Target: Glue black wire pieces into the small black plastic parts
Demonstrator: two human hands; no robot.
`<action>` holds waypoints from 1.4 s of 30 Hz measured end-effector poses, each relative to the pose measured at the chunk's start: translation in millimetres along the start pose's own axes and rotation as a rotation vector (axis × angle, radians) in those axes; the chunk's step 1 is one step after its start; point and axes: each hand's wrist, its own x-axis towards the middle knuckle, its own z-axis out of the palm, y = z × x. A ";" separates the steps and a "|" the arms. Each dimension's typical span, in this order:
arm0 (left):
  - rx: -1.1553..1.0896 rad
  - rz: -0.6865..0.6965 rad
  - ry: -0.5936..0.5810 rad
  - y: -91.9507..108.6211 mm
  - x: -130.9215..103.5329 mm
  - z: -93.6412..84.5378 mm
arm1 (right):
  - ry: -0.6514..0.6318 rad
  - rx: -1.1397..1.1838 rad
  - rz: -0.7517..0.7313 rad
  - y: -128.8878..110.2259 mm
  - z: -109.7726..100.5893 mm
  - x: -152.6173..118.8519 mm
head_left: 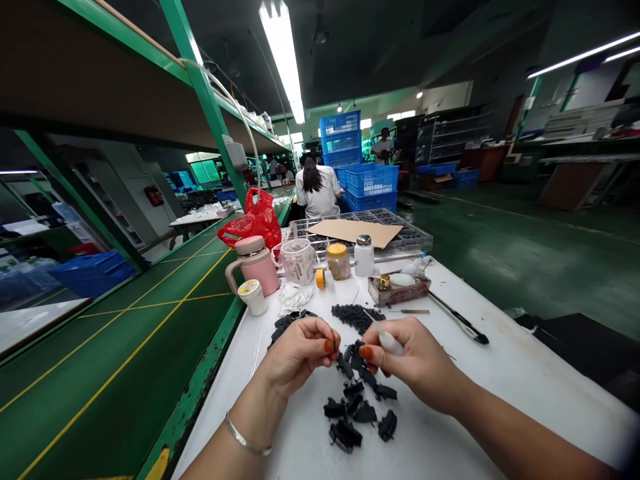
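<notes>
My left hand [305, 347] is closed in a pinch above the white table. Whatever its fingertips hold is too small and hidden to name. In my right hand [415, 360] is a small white squeeze bottle [391, 343] with a thin needle-like tip pointing up and left. The right thumb and finger come close to a group of black plastic parts [356, 357]; contact is unclear. More curved black parts [345, 435] lie scattered below and between the hands. Behind them sits a pile of small black rings or pieces [353, 317]. Another heap of black parts [290, 321] is partly hidden behind my left hand.
Along the table's back stand a pink mug [260, 267], a white cup [253, 297], a clear tub [297, 260], a yellow-lidded jar [339, 261] and a white bottle [364, 257]. A small box [400, 290] and a black-handled tool [460, 319] lie right. A green conveyor [150, 333] runs left.
</notes>
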 end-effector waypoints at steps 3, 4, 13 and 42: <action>-0.029 -0.025 -0.022 0.5 0.0 0.1 | -0.003 -0.032 -0.011 -1.7 0.3 -0.7; -0.041 -0.032 -0.032 0.6 0.2 0.2 | -0.003 -0.041 -0.014 -2.3 0.5 -0.8; -0.084 -0.075 -0.160 -3.2 0.1 -3.0 | -0.019 -0.133 -0.068 -7.2 1.6 -2.8; 0.018 -0.113 -0.264 -8.4 2.0 -1.1 | -0.029 -0.174 -0.251 -7.1 5.6 -5.8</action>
